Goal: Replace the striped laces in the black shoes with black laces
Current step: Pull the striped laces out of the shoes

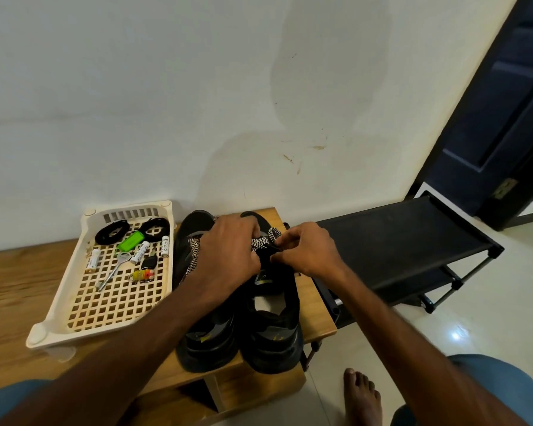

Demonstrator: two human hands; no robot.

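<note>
Two black shoes (237, 336) stand on the bench (13, 287), right of the tray (56, 302). The left hand (228, 253) curls round the right shoe's (274, 333) striped lace (260, 242); the right hand (308, 253) pinches it (a tight pinch). The black laces (111, 233) lie coiled at the tray's far end.

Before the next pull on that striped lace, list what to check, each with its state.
1. Left hand and right hand grip the striped lace: ok.
2. Shoes upright on the bench: ok.
3. Striped lace out of the eyelets: not ok, not yet out.
4. Black laces ready in the tray: ok.
5. Knot undone: cannot tell, hands hide it.
</note>
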